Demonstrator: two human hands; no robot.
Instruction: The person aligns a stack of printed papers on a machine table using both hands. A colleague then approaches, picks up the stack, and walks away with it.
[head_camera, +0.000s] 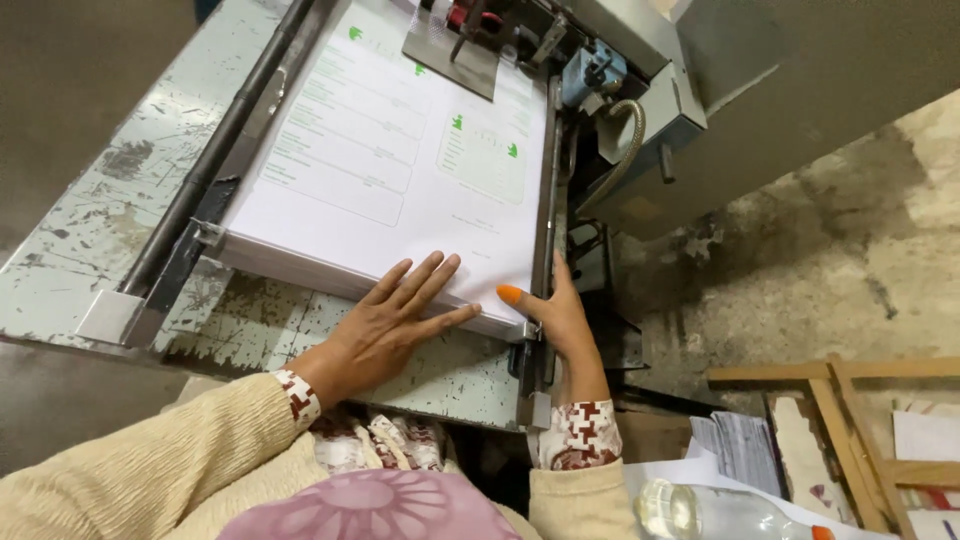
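Partly hidden, perhaps: right hand (562, 318) behind paper stack (390, 170).

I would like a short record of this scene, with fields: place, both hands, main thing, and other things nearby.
place: worn metal machine table with chipped paint, seen from above
main thing: stack of white printed sheets with green marks, lying on the table between side guides
left hand: left hand flat, fingers spread, on the near edge of the stack
right hand: right hand at the stack's right corner, beside the side rail; orange thumbnail
nearby: clear plastic bottle, wooden frames, papers at lower right
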